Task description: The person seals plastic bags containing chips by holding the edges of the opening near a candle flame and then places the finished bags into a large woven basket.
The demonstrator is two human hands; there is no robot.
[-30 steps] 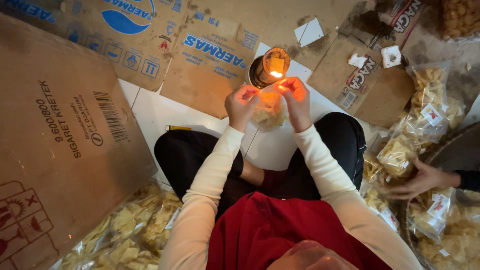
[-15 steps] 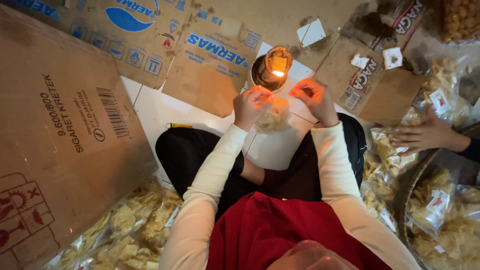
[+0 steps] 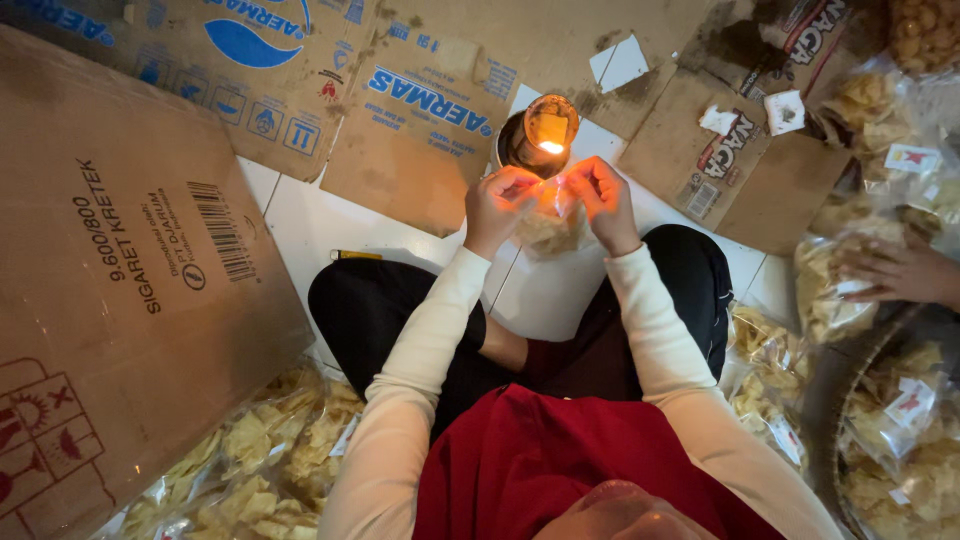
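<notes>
Both hands, left hand (image 3: 497, 205) and right hand (image 3: 603, 200), pinch clear cracker bag (image 3: 549, 225), seemingly near flame (image 3: 551, 147).

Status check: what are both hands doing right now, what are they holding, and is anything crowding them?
Left hand and right hand both pinch the top of a clear bag of crackers. Flame lamp burns just beyond it. Another person's hand on packets at right, apart.
</notes>
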